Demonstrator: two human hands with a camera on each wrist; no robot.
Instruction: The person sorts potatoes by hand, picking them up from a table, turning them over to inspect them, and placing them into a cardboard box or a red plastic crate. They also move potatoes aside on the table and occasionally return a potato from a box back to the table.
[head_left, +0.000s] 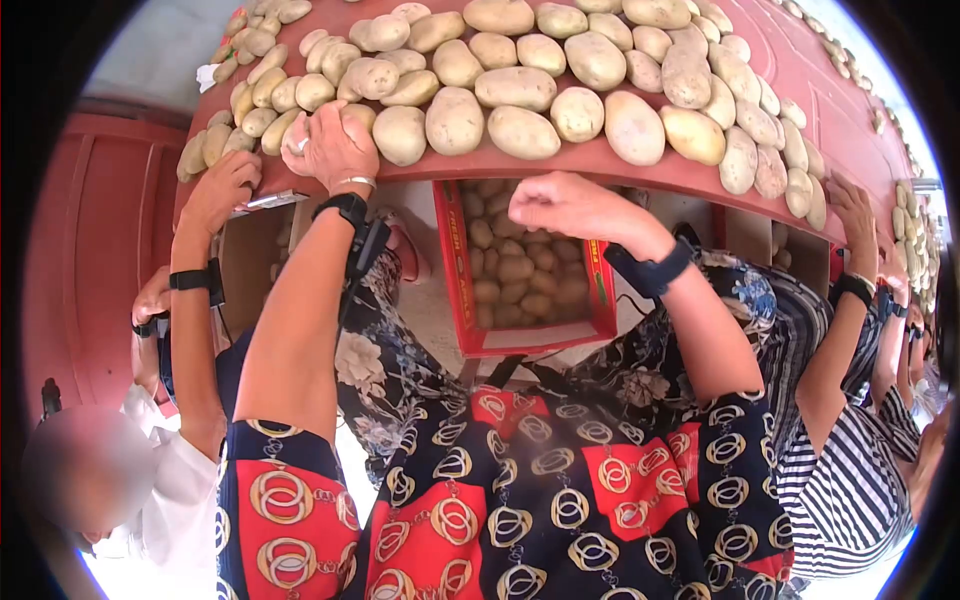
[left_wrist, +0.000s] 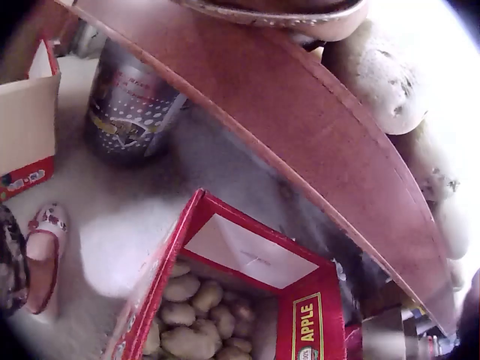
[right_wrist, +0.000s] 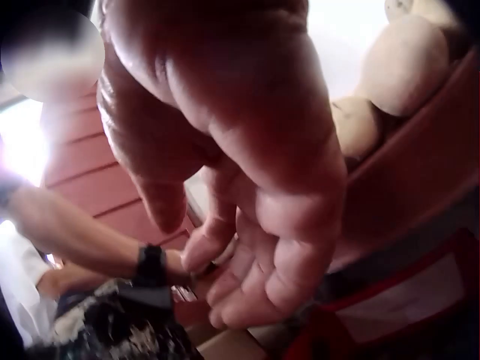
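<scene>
At the front edge of the red table (head_left: 430, 172), my left hand (head_left: 335, 150) reaches among the potatoes, right beside a potato (head_left: 358, 115) in the front row. Its fingertips are partly hidden, and I cannot tell whether they hold one. My right hand (head_left: 575, 208) hangs just off the table edge, above a red cardboard box (head_left: 455, 265) of potatoes on the floor. In the right wrist view the fingers (right_wrist: 292, 262) curl loosely with nothing between them. Front-row potatoes (head_left: 521, 133) lie beyond that hand, rows of others behind.
Other people's hands (head_left: 228, 185) (head_left: 852, 215) are at the table on both sides. More boxes (head_left: 250, 245) stand under it. In the left wrist view a dark printed container (left_wrist: 131, 105) stands on the floor beneath the table, near a shoe (left_wrist: 45, 251).
</scene>
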